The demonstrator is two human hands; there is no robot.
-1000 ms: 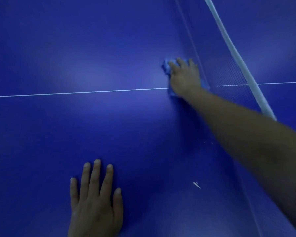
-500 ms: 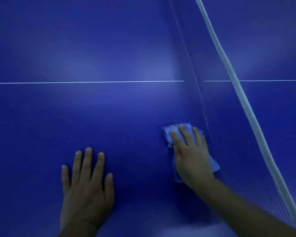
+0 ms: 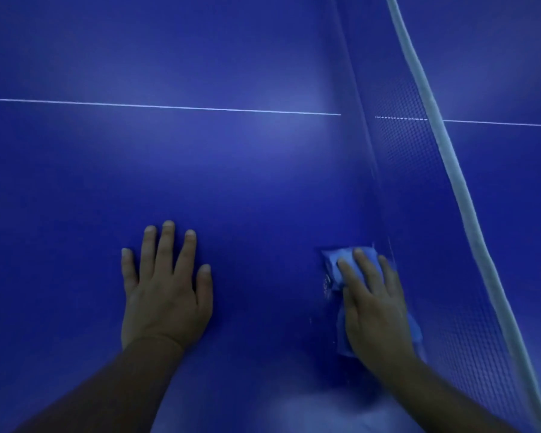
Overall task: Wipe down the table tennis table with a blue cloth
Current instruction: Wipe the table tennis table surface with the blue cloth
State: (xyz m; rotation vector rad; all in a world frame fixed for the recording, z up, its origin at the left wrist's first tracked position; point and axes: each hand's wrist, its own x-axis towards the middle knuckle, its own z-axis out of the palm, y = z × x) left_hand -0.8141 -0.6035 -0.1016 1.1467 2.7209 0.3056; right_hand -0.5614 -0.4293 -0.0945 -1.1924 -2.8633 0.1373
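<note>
The deep blue table tennis table (image 3: 231,182) fills the view, with a thin white centre line running across it. My right hand (image 3: 375,310) lies flat on a light blue cloth (image 3: 338,260), pressing it onto the table close to the foot of the net. Parts of the cloth stick out beyond the fingertips and beside the wrist. My left hand (image 3: 166,292) rests palm down on the bare table to the left, fingers spread, holding nothing.
The net (image 3: 419,189) runs from top centre to bottom right, dark mesh under a white top band (image 3: 444,145). Beyond it lies the table's other half (image 3: 512,73). A pale reflection shows near the bottom edge.
My right hand has pulled the cloth from the centre line along the net back toward me. The left hand stays planted on the table.
</note>
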